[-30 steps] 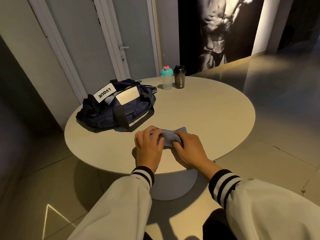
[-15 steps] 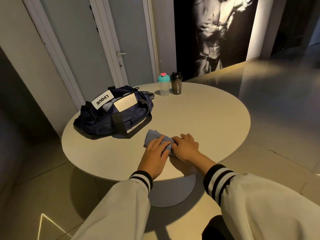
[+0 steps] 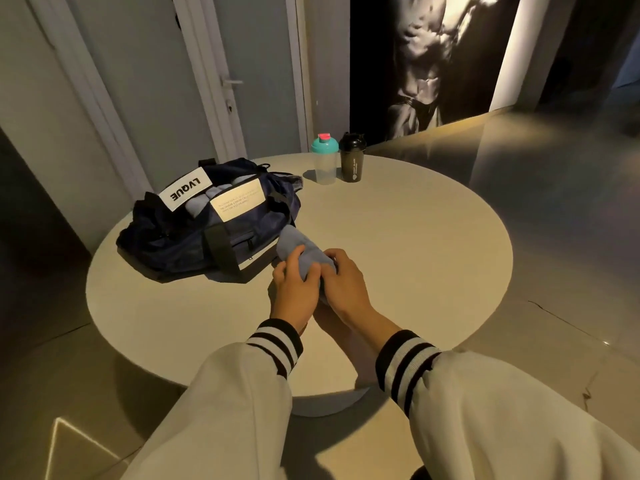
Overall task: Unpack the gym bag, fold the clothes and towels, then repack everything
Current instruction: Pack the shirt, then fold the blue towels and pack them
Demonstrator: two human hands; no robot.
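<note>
Both hands grip a small folded blue towel (image 3: 298, 242) above the round table (image 3: 408, 258): the left hand (image 3: 294, 289) curls round its side, the right hand (image 3: 346, 289) round its near end, just beside the open navy gym bag (image 3: 194, 237).

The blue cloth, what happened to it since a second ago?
The blue cloth went from lying sideways under both hands to a tighter bundle turned toward the gym bag, gripped by the left hand and right hand. The bag, the teal-lidded bottle and the black bottle stayed put.
</note>
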